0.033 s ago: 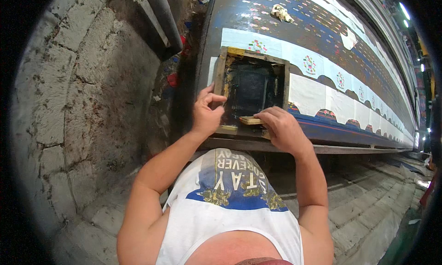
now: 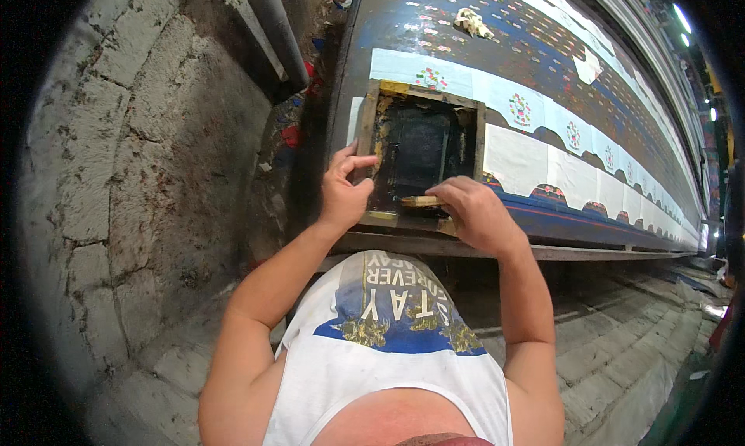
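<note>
A wooden screen-printing frame (image 2: 479, 136) with a dark mesh lies on the long table, over the near end of the pale fabric pieces. My left hand (image 2: 345, 190) rests against the frame's left side. Its index finger and thumb stand apart, with nothing seen between them; its other fingers are partly hidden. Inside the near end of the frame, my right hand (image 2: 473, 213) grips a squeegee (image 2: 423, 202) with a wooden handle, fingers over its right end. The squeegee's lower edge cannot be made out against the dark mesh.
Rows of light blue printed fabric pieces (image 2: 520, 111) and white fabric pieces (image 2: 516, 155) run along the table to the right. A crumpled cloth (image 2: 472, 22) lies farther up the table. Left of the table are a metal post (image 2: 272, 35) and a rough wall (image 2: 147, 174).
The frame has shifted very slightly left. My left index finger has straightened a little, and the squeegee in my right hand sits a touch farther left.
</note>
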`<state>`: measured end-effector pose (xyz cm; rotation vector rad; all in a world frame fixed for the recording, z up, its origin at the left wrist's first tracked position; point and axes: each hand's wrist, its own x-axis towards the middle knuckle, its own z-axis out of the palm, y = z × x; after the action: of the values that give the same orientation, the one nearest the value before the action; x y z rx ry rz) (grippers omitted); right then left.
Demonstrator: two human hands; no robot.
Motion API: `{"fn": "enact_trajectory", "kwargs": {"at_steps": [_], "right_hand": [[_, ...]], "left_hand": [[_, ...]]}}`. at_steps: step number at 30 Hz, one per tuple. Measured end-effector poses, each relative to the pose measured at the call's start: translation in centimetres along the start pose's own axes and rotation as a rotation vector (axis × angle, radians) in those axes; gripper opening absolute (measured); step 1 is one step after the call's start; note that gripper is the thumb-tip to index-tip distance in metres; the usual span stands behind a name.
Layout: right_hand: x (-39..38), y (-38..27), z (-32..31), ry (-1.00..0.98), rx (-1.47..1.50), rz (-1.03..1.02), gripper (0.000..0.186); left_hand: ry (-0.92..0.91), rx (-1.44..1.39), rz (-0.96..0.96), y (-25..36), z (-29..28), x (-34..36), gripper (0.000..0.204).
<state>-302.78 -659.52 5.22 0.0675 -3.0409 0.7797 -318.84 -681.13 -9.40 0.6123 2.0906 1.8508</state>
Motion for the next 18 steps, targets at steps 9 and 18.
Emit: {"fn": "enact_trajectory", "kwargs": {"at_steps": [9,18], "right_hand": [[2.4,4.5,-1.7,-0.03,0.014,-0.113,0.033],[7.7,8.3,-1.4,0.165,-0.068,-0.069,0.038]], "left_hand": [[-0.009,-0.103,-0.059,-0.8,-0.4,0.7,0.029],[0.002,-0.325,-0.063,-0.7,0.0,0.7,0.022]]}}
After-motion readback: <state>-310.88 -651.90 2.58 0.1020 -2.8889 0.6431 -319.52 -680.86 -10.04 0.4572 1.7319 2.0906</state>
